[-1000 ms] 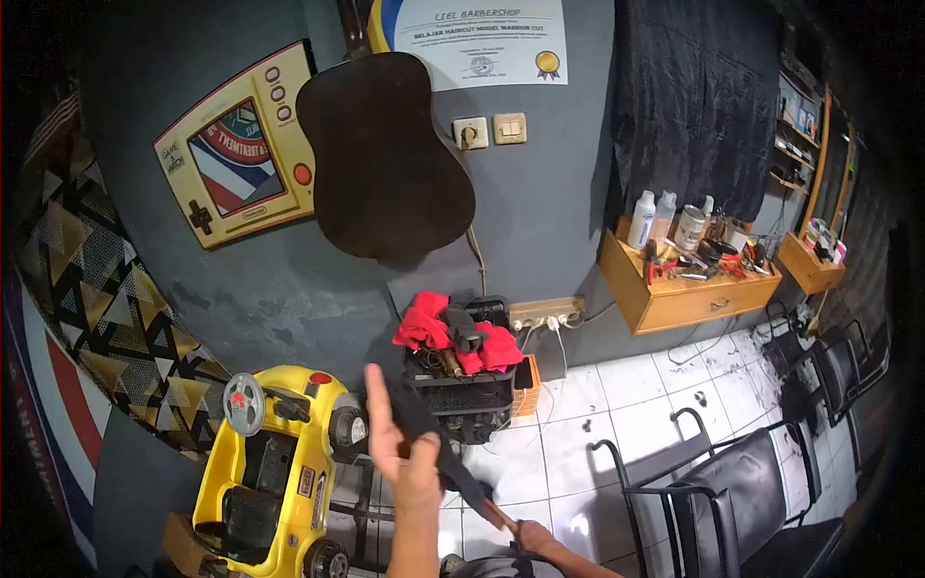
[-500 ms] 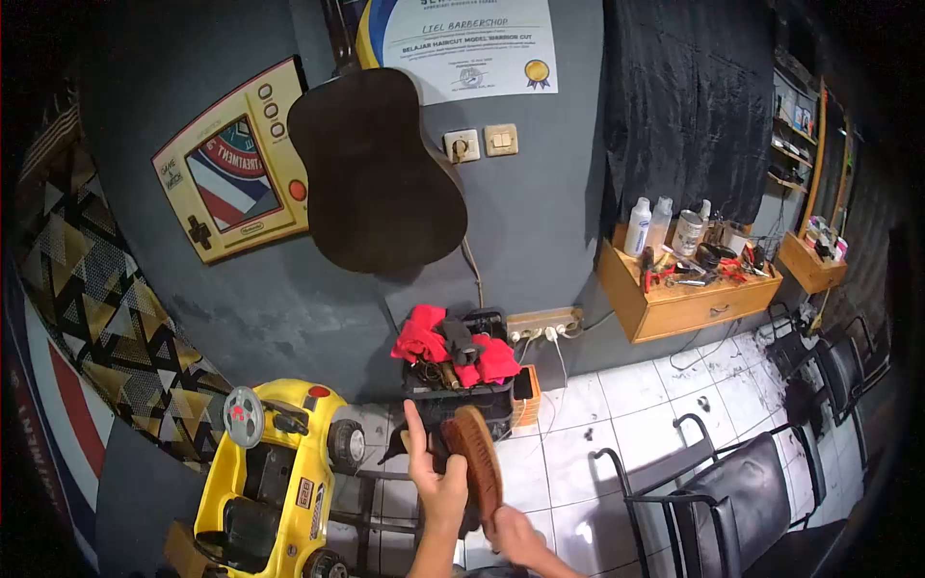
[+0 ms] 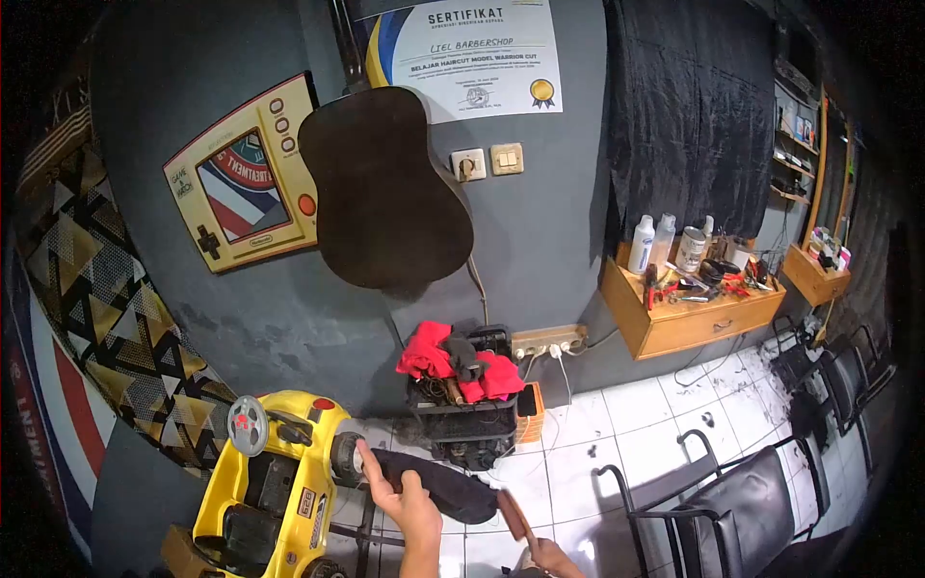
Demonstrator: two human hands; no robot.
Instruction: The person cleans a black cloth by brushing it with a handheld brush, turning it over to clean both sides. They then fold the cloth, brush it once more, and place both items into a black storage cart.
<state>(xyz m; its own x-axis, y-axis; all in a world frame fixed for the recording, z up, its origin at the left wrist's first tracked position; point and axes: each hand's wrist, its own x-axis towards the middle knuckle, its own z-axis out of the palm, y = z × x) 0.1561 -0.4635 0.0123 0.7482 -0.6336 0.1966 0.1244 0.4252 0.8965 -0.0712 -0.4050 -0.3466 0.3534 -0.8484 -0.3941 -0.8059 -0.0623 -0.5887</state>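
Observation:
My left hand [image 3: 409, 506] is closed around a long, flat black object with a rounded end [image 3: 458, 491], its index finger stretched along the near side. What kind of thing it is I cannot tell. In my right hand [image 3: 557, 559], low in the view, is a wooden brush [image 3: 515, 515] gripped by its lower end. The brush stands tilted, its upper part right by the right end of the black object.
A yellow toy car [image 3: 289, 482] stands left of my hands. Ahead is a black cart [image 3: 462, 419] with red cloths [image 3: 424, 352] on top. Black armchairs [image 3: 742, 496] stand at right, below a wooden wall drawer [image 3: 708, 328] with bottles and tools. A guitar [image 3: 385, 193] hangs above.
The brush has moved down and to the right, away from my left hand, and turned edge-on. The black object has swung out and shows more fully. My left hand has shifted left.

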